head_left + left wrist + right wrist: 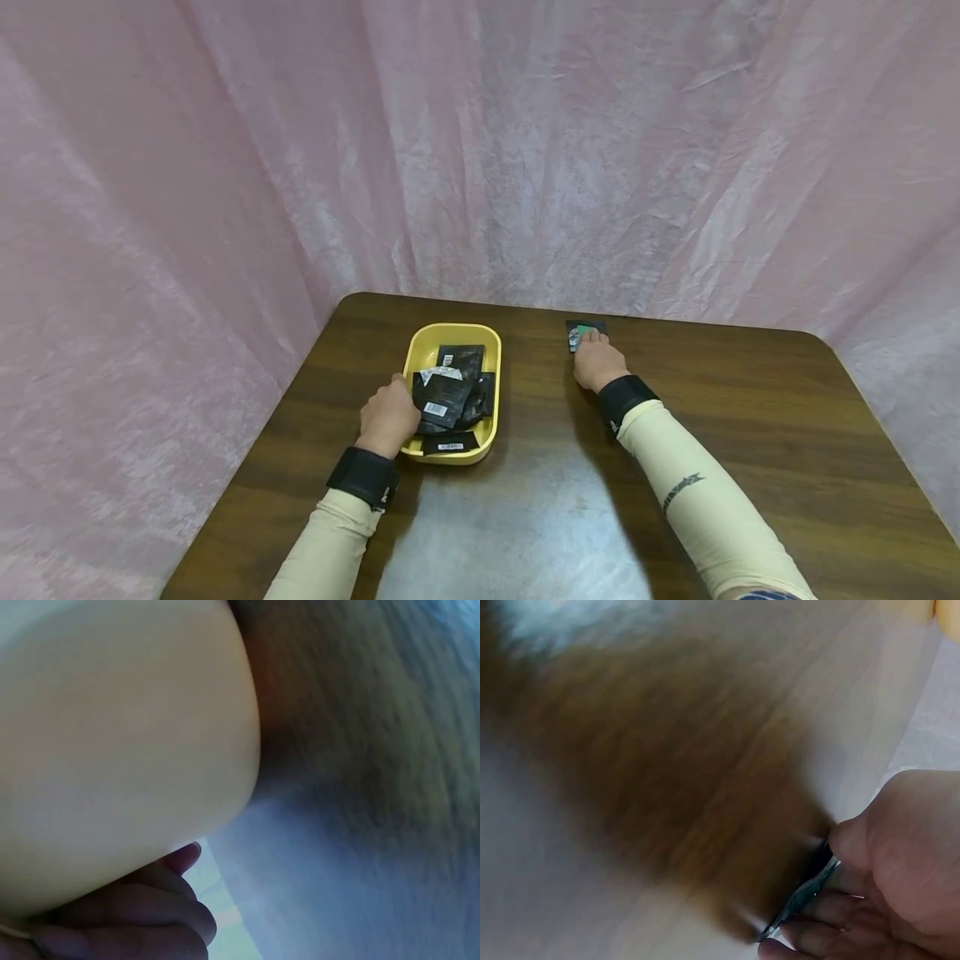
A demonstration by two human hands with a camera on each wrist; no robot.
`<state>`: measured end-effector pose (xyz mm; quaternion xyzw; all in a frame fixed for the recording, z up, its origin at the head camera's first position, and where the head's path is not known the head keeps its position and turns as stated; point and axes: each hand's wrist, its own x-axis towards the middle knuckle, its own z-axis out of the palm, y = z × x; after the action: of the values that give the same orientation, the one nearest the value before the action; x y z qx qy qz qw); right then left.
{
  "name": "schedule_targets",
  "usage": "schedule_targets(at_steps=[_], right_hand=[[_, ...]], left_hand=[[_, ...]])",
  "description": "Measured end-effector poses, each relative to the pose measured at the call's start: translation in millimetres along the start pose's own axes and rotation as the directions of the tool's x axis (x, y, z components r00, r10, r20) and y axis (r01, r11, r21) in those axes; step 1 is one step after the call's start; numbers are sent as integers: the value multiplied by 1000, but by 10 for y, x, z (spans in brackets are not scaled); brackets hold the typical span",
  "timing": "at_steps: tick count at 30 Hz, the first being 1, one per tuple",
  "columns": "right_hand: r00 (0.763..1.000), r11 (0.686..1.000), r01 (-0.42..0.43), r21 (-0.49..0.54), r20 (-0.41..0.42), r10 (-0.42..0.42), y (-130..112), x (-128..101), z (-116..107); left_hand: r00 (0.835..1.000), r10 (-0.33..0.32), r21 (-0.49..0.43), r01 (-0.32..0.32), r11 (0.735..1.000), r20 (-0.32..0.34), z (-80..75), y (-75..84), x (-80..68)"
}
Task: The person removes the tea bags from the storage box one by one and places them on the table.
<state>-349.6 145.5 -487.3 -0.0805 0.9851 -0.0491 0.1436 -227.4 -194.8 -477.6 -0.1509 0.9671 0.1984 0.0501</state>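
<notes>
The left hand [388, 414] grips the near left rim of the yellow tray [417, 347], its fingers [161, 919] curled under the wall. The tray sits left of centre on the brown table [750, 433], holding a heap of black packets [450, 392]. Well to its right, near the table's far edge, the right hand [597, 360] lies on a lone dark packet [579, 332], thumb and fingers [817, 934] pinching its edge.

one yellow tray [415, 350]; one green packet [581, 332]; two hands
</notes>
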Motion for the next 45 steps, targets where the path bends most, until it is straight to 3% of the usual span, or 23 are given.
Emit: schedule_targets(at_steps=[23, 31, 39, 45], right_hand=[[999, 1000, -15, 20, -33, 16, 246, -12, 9], [994, 999, 30, -12, -106, -31, 237, -66, -33], [957, 992, 128, -12, -262, -126, 71, -124, -181], [902, 975, 219, -47, -372, -221, -130, -190, -270]], left_hand=[[999, 32, 7, -31, 999, -13, 66, 205, 47], [1000, 24, 5, -24, 1000, -5, 89, 232, 38], [999, 33, 9, -33, 999, -14, 86, 236, 35], [999, 35, 8, -35, 999, -17, 87, 231, 34]])
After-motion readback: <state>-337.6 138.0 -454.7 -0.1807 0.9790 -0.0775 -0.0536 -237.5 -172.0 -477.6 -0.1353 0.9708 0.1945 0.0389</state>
